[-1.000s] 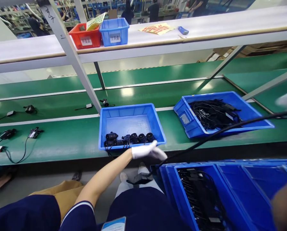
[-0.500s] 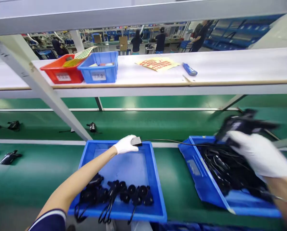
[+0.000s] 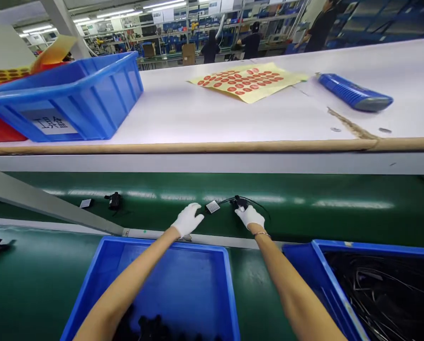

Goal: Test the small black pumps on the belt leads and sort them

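Note:
In white gloves, both my hands reach over the green conveyor belt (image 3: 325,203). My left hand (image 3: 188,220) holds nothing; its thumb stands apart from the fingers, just left of a small black block with a pale label (image 3: 212,207). A black cable runs from that block to a black cabled part (image 3: 241,202). The fingers of my right hand (image 3: 251,217) are closed on this part, at belt level, and partly hide it. Below my left arm is a blue tray (image 3: 229,289) with black parts along its near side.
A blue bin (image 3: 316,270) of black cables stands at the right. Farther left on the belt lies another black part (image 3: 114,201). The white shelf (image 3: 162,113) above carries a blue box (image 3: 101,104), a sticker sheet (image 3: 247,81) and a blue cutter (image 3: 354,92). A slanted post (image 3: 56,203) crosses the left.
My right hand has carried the black part from above the right bin to the far belt. My left hand has let go of the labelled block, now on the belt. The view has shifted closer.

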The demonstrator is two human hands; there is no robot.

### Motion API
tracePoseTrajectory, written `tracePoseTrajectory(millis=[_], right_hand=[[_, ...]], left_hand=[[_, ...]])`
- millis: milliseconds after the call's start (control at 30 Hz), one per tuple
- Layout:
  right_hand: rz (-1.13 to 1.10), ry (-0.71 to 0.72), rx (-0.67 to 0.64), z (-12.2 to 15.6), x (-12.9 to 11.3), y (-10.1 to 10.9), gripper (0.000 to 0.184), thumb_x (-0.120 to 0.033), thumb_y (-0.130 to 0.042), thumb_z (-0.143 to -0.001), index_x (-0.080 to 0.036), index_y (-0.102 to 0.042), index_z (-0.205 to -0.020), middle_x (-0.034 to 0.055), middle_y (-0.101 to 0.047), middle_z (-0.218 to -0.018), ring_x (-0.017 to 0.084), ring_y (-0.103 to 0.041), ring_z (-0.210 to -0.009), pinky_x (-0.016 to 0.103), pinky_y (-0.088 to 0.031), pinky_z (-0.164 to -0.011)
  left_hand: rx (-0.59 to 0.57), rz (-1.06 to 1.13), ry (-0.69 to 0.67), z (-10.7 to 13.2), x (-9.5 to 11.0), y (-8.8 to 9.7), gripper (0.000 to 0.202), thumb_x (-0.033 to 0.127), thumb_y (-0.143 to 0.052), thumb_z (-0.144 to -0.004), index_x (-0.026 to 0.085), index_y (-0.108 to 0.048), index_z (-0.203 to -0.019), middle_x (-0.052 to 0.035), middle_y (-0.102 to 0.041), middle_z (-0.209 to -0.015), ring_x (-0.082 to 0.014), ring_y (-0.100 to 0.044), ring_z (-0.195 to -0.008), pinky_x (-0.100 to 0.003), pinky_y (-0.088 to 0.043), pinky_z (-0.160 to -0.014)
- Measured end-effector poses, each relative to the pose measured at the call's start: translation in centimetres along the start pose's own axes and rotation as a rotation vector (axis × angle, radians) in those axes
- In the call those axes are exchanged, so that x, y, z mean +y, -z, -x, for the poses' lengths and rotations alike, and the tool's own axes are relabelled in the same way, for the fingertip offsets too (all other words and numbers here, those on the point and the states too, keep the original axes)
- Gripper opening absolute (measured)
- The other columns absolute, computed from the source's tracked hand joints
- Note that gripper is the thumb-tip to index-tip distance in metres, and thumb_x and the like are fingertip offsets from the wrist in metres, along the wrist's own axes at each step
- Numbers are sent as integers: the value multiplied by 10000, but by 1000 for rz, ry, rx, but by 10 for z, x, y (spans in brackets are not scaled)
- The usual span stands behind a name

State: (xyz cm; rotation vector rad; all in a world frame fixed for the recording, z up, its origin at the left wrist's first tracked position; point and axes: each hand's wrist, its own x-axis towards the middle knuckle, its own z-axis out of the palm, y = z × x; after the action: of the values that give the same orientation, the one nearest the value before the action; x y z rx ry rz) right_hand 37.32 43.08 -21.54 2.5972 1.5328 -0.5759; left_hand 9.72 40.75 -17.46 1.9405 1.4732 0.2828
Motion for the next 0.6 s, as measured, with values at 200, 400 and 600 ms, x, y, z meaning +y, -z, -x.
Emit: tracePoseTrajectory(millis=[200,400,600], right_hand=[[-26,233,-8,84,2,16,386,-380,-600,-1060,-183,-593,-1391,118,-621,-1402,261,-652,-1211,488,-558,-1027],[73,536,-298,293,5,-41,309,-385,-641,-1038,-171,-672,-1259,92,-691,-1273,229,-693,-1107,456,-581,-982],[272,535,-465,366,-16,-101,300,-352,-688,-1011,-146,-672,-1229,83,-703,-1199,216,-711,-1026,416,-616,-892]], left_hand=[[128,158,98,190,-47,27,346,305,-430,-1021,212,-615,-1298,-109,-664,-1361,-246,-627,-1281,-466,-467,-1163],[-110,298,163,290,-51,-39,235,256,-554,-905,208,-713,-1071,-87,-767,-1115,-235,-734,-1037,-405,-575,-1009],[-196,437,162,315,-48,-57,250,279,-552,-924,199,-724,-1086,-82,-754,-1180,-225,-703,-1091,-381,-535,-1058]])
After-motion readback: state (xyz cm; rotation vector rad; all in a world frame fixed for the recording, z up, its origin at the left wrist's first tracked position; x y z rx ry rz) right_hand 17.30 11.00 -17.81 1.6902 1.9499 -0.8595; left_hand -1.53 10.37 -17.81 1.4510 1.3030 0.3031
